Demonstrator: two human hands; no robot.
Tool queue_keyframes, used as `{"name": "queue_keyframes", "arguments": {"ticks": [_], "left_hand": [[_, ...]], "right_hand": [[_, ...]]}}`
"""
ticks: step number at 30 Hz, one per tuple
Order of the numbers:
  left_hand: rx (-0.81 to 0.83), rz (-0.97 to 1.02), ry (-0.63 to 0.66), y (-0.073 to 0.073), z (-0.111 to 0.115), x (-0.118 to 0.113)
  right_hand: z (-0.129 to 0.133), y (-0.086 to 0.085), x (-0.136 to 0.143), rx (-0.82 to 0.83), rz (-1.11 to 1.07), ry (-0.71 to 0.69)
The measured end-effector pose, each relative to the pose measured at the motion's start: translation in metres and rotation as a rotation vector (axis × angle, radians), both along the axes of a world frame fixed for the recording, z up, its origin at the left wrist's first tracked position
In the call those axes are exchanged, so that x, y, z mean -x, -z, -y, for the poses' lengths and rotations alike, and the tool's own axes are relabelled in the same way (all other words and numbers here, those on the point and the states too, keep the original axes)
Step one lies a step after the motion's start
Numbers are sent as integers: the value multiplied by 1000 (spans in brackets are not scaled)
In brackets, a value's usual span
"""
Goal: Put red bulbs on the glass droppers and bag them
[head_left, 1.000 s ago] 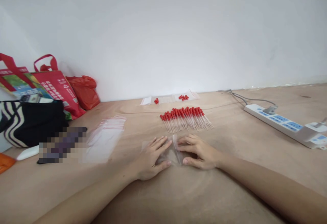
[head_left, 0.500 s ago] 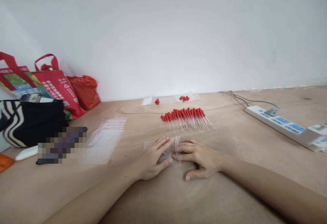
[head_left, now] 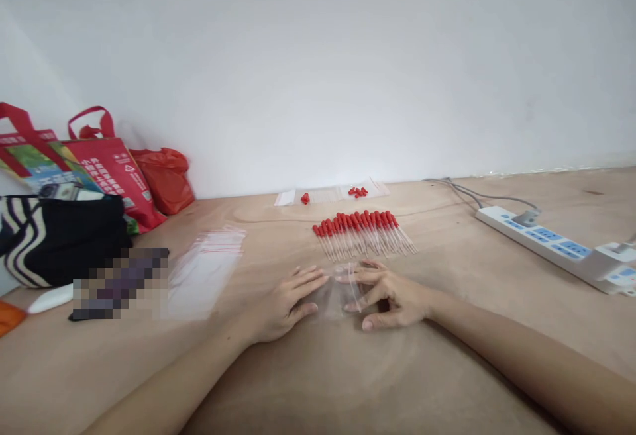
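Two bare hands flank a clear zip bag (head_left: 328, 301), which lies on the near part of the bench (head_left: 308, 382). Compared with half a second earlier, the left hand (head_left: 287, 304) has drawn back a little to the left; its thumb and fingers are spread wide, the fingertips just at the far left part of the film, so that more of the bag's middle shows. The right hand (head_left: 395, 297) lies at the zip end, fingers loosely bent and thumb set apart nearer the viewer; whether the film is pinched, or a finger is inside the mouth, cannot be told. The zip line slants more steeply beside these fingers.

Judged from this, handling has passed mainly to the right hand, with the work centred on the bag's mouth; no contents can be made out through the film. Just beyond the bag, the row of red-capped sticks (head_left: 366, 220) is unchanged, caps away from the viewer, untouched by either hand. To the left lies an overlapping set of flat bags (head_left: 205, 281), also unchanged; near the wall, small red pieces (head_left: 358, 192) rest on clear film.
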State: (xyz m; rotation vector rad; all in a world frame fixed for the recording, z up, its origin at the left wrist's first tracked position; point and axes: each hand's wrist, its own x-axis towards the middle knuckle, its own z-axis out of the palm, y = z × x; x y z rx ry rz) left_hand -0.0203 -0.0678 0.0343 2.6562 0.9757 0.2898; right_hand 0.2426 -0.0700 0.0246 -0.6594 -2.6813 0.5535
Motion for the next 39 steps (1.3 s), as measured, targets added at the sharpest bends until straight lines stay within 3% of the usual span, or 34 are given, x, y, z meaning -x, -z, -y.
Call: {"name": "queue_keyframes", "arguments": {"ticks": [5, 8, 14, 17, 20, 22, 25, 29, 33, 37, 39], "left_hand": [[39, -42, 7, -2, 1, -8], [58, -65, -51, -1, 1, -9], [77, -54, -70, 1, -1, -8], [76, -49, -75, 2, -2, -8], [75, -47, -87, 1, -2, -9], [75, -43, -93, 0, -1, -9], [73, -38, -86, 0, -1, -9], [71, -40, -71, 2, -1, -8], [72, -36, -69, 3, -2, -8], [73, -35, -65, 3, -2, -8], [74, -30, -66, 3, -2, -8]], "right_hand": [[-5, 8, -1, 31, -67, -1], [-6, 11, -2, 72, -195, 24], [-13, 12, -5, 91, -371, 220], [-38, 9, -4, 30, -385, 427], [-72, 2, 4, -44, -361, 781], [-94, -4, 15, -70, -264, 981], [-118, -11, 33, -140, -86, 1148], [-133, -10, 49, -138, 37, 1203], [-137, -4, 51, -129, 14, 1208], [-140, -2, 49, -88, -125, 1222], [-142, -4, 45, -9, -314, 1198]]}}
